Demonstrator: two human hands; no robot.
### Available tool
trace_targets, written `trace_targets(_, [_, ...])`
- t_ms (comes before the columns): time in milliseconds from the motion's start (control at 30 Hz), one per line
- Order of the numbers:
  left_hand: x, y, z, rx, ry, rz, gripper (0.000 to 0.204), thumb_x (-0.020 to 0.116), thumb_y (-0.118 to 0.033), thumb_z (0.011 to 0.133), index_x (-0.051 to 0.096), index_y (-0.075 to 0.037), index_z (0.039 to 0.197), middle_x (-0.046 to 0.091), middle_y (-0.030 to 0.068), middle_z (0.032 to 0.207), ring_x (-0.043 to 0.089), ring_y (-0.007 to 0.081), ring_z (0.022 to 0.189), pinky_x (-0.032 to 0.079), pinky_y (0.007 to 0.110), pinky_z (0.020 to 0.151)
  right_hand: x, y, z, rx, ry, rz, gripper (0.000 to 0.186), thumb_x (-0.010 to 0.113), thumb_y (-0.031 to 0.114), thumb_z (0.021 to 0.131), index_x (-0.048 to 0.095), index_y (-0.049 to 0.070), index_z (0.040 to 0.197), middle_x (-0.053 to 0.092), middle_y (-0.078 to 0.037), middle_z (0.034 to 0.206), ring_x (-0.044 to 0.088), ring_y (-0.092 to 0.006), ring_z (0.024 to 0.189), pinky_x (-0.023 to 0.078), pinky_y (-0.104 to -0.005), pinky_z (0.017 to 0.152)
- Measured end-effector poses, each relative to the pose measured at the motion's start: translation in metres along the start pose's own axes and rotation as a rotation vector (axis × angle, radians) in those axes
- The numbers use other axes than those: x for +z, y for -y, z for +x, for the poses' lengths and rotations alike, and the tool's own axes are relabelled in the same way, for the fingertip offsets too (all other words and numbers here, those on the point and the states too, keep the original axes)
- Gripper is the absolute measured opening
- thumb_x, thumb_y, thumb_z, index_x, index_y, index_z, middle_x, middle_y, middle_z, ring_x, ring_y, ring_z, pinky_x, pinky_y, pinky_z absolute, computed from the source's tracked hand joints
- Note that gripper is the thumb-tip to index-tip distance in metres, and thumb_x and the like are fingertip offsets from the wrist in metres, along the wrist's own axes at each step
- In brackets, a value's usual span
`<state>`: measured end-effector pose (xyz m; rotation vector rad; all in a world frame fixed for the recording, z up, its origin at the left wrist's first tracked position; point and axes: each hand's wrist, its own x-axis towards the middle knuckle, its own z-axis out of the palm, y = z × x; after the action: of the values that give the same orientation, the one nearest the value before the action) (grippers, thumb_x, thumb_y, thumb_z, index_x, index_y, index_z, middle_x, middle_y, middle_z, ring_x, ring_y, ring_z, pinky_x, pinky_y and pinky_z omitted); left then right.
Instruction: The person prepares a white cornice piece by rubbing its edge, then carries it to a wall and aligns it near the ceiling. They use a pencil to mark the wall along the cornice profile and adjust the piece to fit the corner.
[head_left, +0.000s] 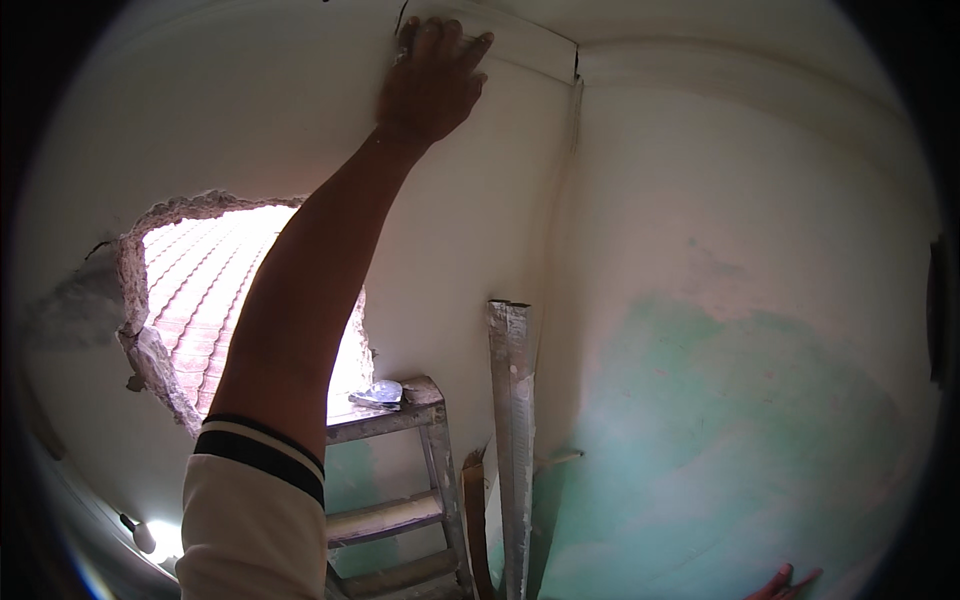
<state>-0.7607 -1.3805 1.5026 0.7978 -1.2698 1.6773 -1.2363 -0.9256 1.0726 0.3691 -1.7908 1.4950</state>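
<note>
My left hand [432, 85] is raised high, its back toward me and its fingers stretched out. The fingers press on a pale length of cornice moulding [530, 45] where the wall meets the ceiling. Dark gaps mark both ends of this piece, the right one at the room's corner. A whitish smear shows on the fingers. At the lower right, only part of my right hand [783, 584] is in view, fingers apart, near the green-patched wall [680, 450]. Whether it touches the wall I cannot tell.
Below my left arm, a ragged hole [135, 270] in the wall shows corrugated roofing [205, 300]. A worn stepladder [385, 517] stands beneath, with a putty knife-like tool [378, 396] on top. Long metal profiles [513, 430] lean near the corner. A lit bulb [160, 540] glows lower left.
</note>
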Motion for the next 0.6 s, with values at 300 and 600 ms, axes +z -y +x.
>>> trace_targets(300, [-0.002, -0.004, 0.001, -0.008, 0.008, 0.022, 0.053, 0.061, -0.041, 0.099, 0.056, -0.023, 0.149, 0.053, 0.0163, 0.135, 0.047, 0.0341, 0.133, 0.033, 0.055, 0.122, 0.004, -0.019, 0.001, -0.034, -0.036, 0.131, 0.072, 0.071, 0.013, 0.100, 0.033, -0.005, 0.159, 0.074, -0.016, 0.112, 0.072, -0.0191, 0.096, 0.059, -0.0295, 0.087])
trace_targets(600, [-0.001, -0.004, 0.001, 0.015, 0.006, 0.038, 0.054, 0.060, -0.043, 0.099, 0.056, -0.023, 0.149, 0.052, 0.0177, 0.135, 0.048, 0.0360, 0.131, 0.033, 0.056, 0.122, 0.005, -0.016, 0.000, -0.001, -0.027, 0.159, 0.077, 0.073, 0.013, 0.099, 0.030, -0.006, 0.160, 0.073, -0.017, 0.112, 0.070, -0.0190, 0.095, 0.058, -0.0294, 0.085])
